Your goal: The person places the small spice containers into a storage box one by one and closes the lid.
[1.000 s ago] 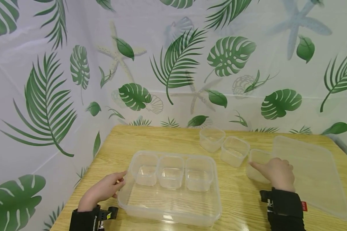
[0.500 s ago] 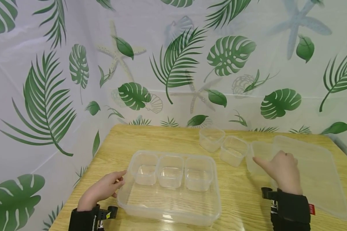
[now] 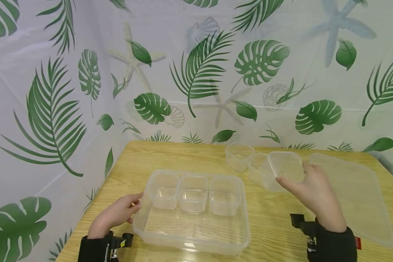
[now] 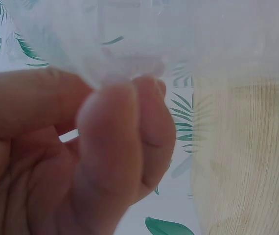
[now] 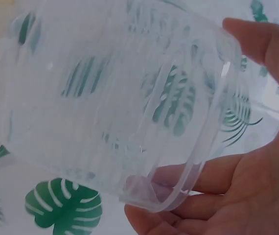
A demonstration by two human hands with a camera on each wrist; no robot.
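My right hand (image 3: 317,189) grips a small clear plastic container (image 3: 283,165) by its rim, thumb on one side and fingers on the other. In the right wrist view that small container (image 5: 110,107) is tilted, its rim towards the palm. A large clear rectangular container (image 3: 190,233) stands on the table, with three small containers (image 3: 192,196) in a row along its far side. At its left edge, my left hand (image 3: 118,213) pinches the wall. The left wrist view has the fingertips (image 4: 110,112) against cloudy plastic, some of them behind it.
Two loose small containers, one at the back (image 3: 239,158) and one nearer (image 3: 258,171), stand on the wooden table (image 3: 170,154). The nearer one is partly hidden by the held container. A large flat translucent lid (image 3: 357,196) lies at the right. Leaf-printed cloth (image 3: 196,80) hangs behind.
My right hand has lifted the small container from beside the lid and brought it up and slightly left, tilting it. The left hand and the large container have stayed put.
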